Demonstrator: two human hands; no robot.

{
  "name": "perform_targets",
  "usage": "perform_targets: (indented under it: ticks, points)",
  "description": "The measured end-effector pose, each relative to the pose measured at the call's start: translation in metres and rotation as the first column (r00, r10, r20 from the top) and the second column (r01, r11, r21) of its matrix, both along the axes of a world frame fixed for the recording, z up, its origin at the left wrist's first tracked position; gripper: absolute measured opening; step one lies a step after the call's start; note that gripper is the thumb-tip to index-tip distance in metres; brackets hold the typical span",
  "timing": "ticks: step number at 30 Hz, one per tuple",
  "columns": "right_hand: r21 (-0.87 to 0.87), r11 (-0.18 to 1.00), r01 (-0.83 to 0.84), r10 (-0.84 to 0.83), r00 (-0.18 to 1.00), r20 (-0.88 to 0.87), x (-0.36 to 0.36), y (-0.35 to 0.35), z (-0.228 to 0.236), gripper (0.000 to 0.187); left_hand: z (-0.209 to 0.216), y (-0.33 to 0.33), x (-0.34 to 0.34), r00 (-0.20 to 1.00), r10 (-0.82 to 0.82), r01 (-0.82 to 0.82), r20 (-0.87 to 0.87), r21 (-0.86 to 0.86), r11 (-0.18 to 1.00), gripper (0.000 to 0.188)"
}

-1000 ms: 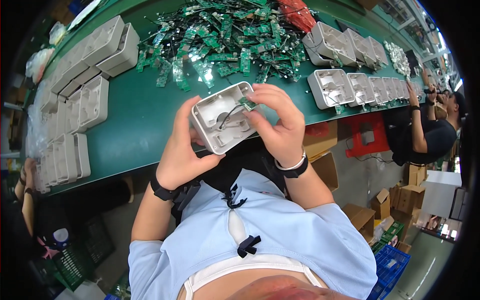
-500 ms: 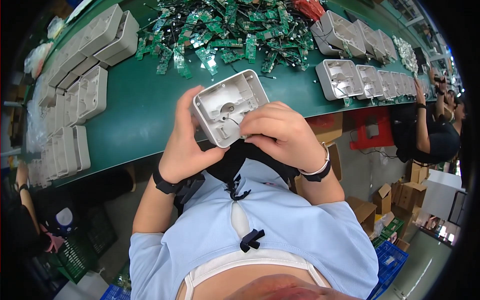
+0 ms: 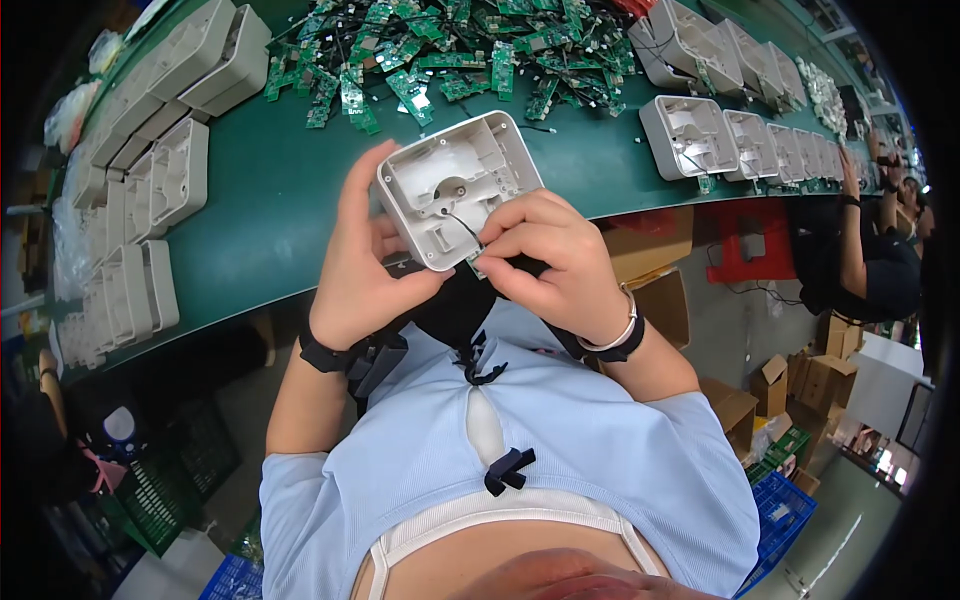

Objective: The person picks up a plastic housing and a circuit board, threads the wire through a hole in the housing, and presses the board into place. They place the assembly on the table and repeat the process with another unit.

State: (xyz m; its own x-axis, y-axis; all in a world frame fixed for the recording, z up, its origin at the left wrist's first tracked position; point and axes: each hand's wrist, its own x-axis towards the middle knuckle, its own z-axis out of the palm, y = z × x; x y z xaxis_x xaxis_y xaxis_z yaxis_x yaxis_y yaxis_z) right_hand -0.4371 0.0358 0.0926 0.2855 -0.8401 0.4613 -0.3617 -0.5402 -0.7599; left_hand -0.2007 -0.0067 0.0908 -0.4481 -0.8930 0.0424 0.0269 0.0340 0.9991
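My left hand (image 3: 362, 275) grips a white plastic housing (image 3: 478, 165) by its left side and lower corner. The housing is tilted, with its open side facing me, showing ribs, screw posts and a round recess. A thin black cable (image 3: 462, 222) comes out of a hole beside the recess and runs to the housing's near edge. There the thumb and fingers of my right hand (image 3: 552, 262) are closed on the cable's end, where part of a small circuit board (image 3: 477, 266) shows. The fingertips hide most of that board.
A heap of green circuit boards with black cables (image 3: 440, 60) lies beyond the housing on the green table (image 3: 270, 220). White housings stand stacked on the left (image 3: 180, 175) and in rows on the right (image 3: 688, 140), some with boards hanging out. Co-workers sit at both sides.
The housing and both hands sit higher in the picture, as the view has shifted a little. More of the black cable shows between the hole and my right fingertips.
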Motion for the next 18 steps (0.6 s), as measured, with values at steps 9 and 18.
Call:
perform_targets:
  ticks: [9, 18]
  points:
    - [-0.149, 0.989, -0.001, -0.044, 0.953, -0.300, -0.004, -0.003, 0.006, 0.021, -0.003, -0.006, -0.010, 0.992, -0.059, 0.065, -0.109, 0.046, 0.997, 0.115]
    - [-0.180, 0.984, 0.003, -0.085, 0.890, -0.447, -0.080, 0.011, 0.027, 0.019, 0.002, -0.014, -0.068, 0.947, -0.305, 0.321, -0.103, 0.212, 0.923, 0.113]
